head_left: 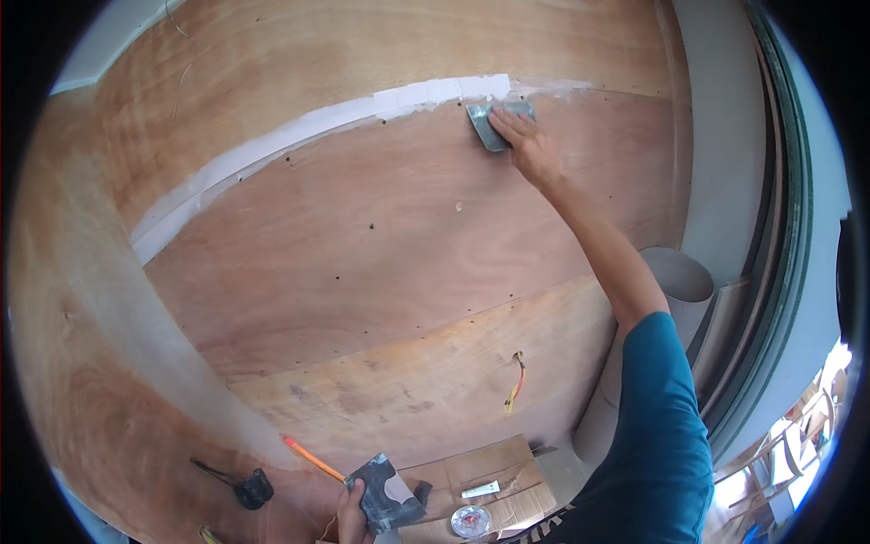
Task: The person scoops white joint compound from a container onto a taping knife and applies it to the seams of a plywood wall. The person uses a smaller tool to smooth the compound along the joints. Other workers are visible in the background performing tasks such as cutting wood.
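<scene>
My right hand (536, 154) reaches up to the plywood wall (399, 263) and grips a wide, flat putty scraper (489, 129), fingers spread over its blade. The scraper lies against the wall just below the right end of a pale strip of filler (299, 129) along a panel seam. Low in the view, my left hand (352, 517) holds a dark, square putty scraper (384, 497) with a pale patch of putty on its face. An orange rod (313, 458) slants up beside that hand; whether the hand holds it too, I cannot tell.
Orange and yellow wires (517, 385) hang from a hole in the lower wall. A black object with a cord (254, 490) is at lower left. Below are cardboard (521, 471), a white tube (480, 490) and a round clear container (470, 520). A grey pipe (675, 276) stands right.
</scene>
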Demonstrator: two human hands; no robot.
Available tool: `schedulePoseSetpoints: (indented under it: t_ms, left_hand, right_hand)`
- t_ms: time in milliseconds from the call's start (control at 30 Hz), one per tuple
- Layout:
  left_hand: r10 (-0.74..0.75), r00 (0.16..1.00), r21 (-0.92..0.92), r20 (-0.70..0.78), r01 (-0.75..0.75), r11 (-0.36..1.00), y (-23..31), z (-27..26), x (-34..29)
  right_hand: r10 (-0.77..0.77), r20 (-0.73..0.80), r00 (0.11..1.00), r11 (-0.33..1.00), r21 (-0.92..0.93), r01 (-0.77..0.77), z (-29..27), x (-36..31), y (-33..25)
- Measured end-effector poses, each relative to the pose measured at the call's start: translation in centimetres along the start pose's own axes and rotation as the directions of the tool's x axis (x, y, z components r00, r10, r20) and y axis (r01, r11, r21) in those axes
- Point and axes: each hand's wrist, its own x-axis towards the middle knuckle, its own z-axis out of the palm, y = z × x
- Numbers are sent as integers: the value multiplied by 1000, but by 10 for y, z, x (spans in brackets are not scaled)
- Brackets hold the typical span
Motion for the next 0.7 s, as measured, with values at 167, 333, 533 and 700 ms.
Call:
schedulePoseSetpoints:
  t_ms: [167, 333, 533, 700]
  left_hand:
    - [-25, 999, 16, 44, 25, 1000, -16, -5, 31]
    - [-82, 995, -67, 49, 86, 994, -28, -37, 47]
    - [-291, 951, -123, 100, 302, 945, 9, -23, 23]
    - [-154, 986, -12, 55, 155, 988, 9, -28, 37]
  right_hand:
    - [390, -144, 909, 921, 64, -385, -22, 13, 3]
    - [625, -79, 777, 778, -17, -628, -14, 58, -37]
    - [561, -145, 815, 825, 25, -564, 19, 92, -97]
    - [527, -134, 840, 850, 46, -525, 34, 110, -146]
